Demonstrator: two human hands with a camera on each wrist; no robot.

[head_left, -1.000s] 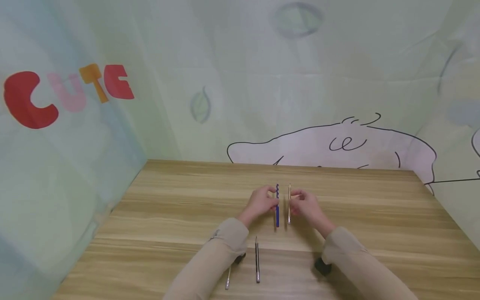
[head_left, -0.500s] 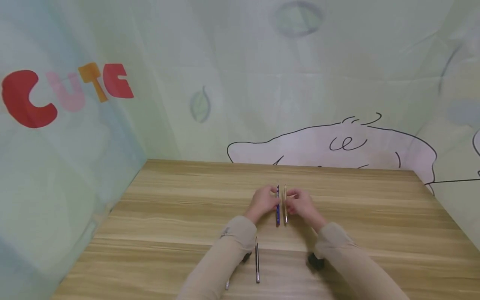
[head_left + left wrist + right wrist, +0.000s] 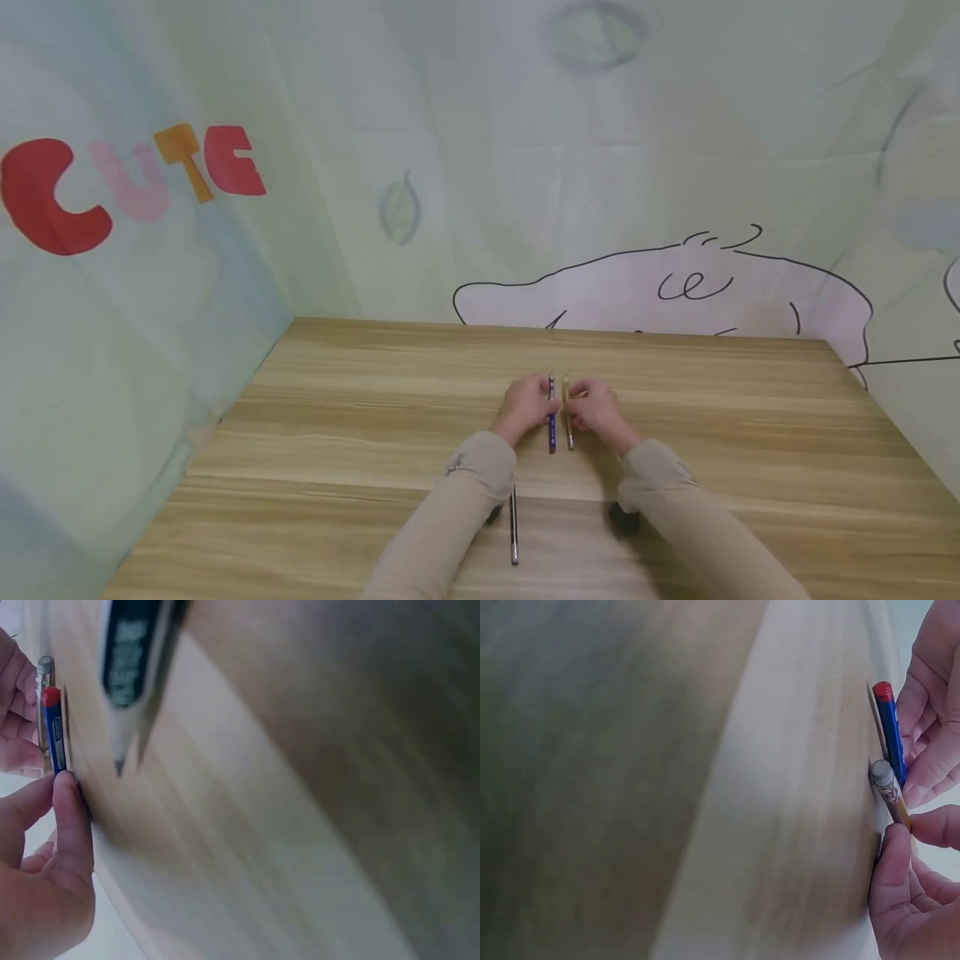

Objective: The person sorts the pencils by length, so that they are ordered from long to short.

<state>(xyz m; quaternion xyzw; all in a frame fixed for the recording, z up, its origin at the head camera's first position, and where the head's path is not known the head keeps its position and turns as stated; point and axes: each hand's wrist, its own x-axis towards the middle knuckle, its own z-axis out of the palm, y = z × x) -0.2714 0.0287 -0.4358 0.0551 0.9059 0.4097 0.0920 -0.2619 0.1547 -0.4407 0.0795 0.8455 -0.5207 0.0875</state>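
My left hand (image 3: 523, 406) pinches a blue pencil (image 3: 552, 435) with a red end between thumb and fingers. Just to its right, my right hand (image 3: 597, 408) pinches a yellowish pencil (image 3: 570, 435) with a metal ferrule and grey eraser. Both pencils point away from me, nearly parallel, a narrow gap between them in the head view. Their eraser ends face me, and the right wrist view shows the grey eraser (image 3: 883, 773) close beside the blue pencil (image 3: 891, 733). Shadows of the pencils fall on the wooden tabletop just below them.
A dark pencil (image 3: 513, 525) lies on the wooden table (image 3: 337, 433), beside my left sleeve (image 3: 450, 517). Large in the left wrist view is a dark green pencil (image 3: 133, 652) with pale lettering and a sharpened tip. A printed cloth backdrop (image 3: 480, 167) rises behind the table.
My right hand has moved left with the yellowish pencil, narrowing the gap to the blue one. The left hand stays nearly in place; its sleeve has shifted right and now covers another pencil on the table.
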